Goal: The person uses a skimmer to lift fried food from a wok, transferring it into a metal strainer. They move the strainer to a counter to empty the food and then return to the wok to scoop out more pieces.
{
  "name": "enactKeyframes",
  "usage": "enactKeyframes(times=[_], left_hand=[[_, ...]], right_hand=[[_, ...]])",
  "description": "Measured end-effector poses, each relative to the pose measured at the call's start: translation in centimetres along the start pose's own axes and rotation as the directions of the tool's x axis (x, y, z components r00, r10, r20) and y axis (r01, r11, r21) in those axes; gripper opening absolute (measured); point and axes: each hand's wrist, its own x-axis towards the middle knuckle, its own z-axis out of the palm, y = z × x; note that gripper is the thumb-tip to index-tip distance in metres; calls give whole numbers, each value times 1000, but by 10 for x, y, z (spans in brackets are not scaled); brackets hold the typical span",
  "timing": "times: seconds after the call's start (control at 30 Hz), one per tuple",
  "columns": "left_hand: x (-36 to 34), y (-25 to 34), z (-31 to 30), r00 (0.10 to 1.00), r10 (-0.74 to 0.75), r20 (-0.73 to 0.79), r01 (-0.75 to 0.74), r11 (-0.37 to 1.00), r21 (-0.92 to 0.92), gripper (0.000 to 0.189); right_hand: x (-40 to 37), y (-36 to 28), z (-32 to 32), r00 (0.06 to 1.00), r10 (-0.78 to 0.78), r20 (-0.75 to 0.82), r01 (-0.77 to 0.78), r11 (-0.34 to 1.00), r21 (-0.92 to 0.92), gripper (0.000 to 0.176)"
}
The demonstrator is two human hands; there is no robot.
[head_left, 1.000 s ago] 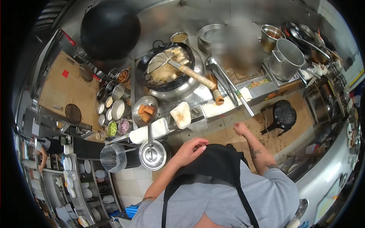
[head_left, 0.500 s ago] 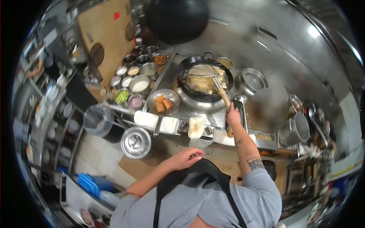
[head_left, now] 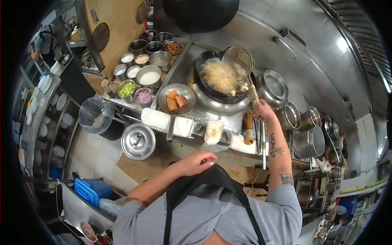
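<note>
Skimmer (head_left: 238, 62) lies far and slightly left of the right hand (head_left: 263, 111), its mesh head above the right side of the wok (head_left: 199, 67). The fingers are clamped round its handle (head_left: 253, 92), which slants far-left from the grip. The right arm reaches out; the left hand (head_left: 198, 162), nearer the apron (head_left: 207, 178), is loosely curled, holding nothing.

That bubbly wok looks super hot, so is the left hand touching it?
Apart. The head view shows the left hand near the apron, with part of the steel counter between it and the bubbly wok.
</note>
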Motion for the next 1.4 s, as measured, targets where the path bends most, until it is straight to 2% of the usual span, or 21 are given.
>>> enactKeyframes(times=[0.07, 0.17, 0.27, 0.37, 0.47, 0.57, 0.67, 0.83, 0.93, 0.97, 1.07, 1.1, 1.2, 1.23, 1.33, 1.4], left_hand=[[-1, -3, -7, 1000, 7, 12, -7, 1000, -8, 25], [-4, -8, -15, 999, 17, 44, -17, 1000, -14, 25], [-1, -15, -15, 995, 35, 90, -32, 999, -33, 25], [1, -11, -18, 995, 45, 90, -44, 999, -11, 25], [5, -6, -14, 999, 35, 24, -35, 999, -3, 26], [10, -3, -4, 999, 31, 8, -31, 999, -17, 26], [20, 2, 7, 999, 48, 14, -48, 999, 16, 26], [25, 16, 18, 1000, 17, -8, -16, 998, 58, 26], [28, 16, 27, 998, 23, -50, -20, 998, 62, 24], [29, 16, 31, 998, 29, -53, -25, 998, 64, 24], [31, 19, 36, 998, 29, -56, -26, 997, 69, 24], [31, 22, 37, 998, 25, -51, -21, 997, 73, 24], [34, 27, 40, 1000, 8, -26, -6, 995, 98, 25], [34, 28, 41, 1000, -2, -22, 4, 994, 105, 26], [33, 24, 45, 1000, -9, -9, 10, 997, 81, 26], [32, 25, 47, 1000, -15, -17, 16, 998, 68, 26]], right_hand=[[-1, 0, -2, 995, 78, 59, -82, 994, 72, 37], [1, -3, 21, 993, 80, -91, -74, 995, 66, 32], [13, 3, 50, 978, -46, -201, 14, 988, -155, 34], [6, 17, 56, 951, -201, -236, 96, 915, -392, 35], [-24, 1, 18, 999, 24, 32, -21, 996, -90, 31], [-26, -19, 6, 978, 178, 106, -195, 963, 183, 24], [-2, 3, 27, 984, 77, 161, -128, 933, 336, 18], [-15, 13, 17, 977, 5, 214, -101, 891, 442, 18], [-25, 28, 13, 983, -102, 151, 40, 928, 370, 22], [-26, 32, 14, 986, -105, 127, 55, 936, 348, 28], [-32, 39, 18, 977, -209, 42, 197, 962, 189, 31], [-28, 43, 19, 977, -213, 16, 208, 966, 151, 41], [-23, 51, 20, 965, -257, -55, 259, 966, 23, 53], [-21, 53, 21, 960, -264, -93, 258, 963, -74, 60], [27, 92, 22, 846, -504, -175, 476, 861, -177, 60], [28, 93, 18, 797, -569, -200, 504, 811, -298, 62]])
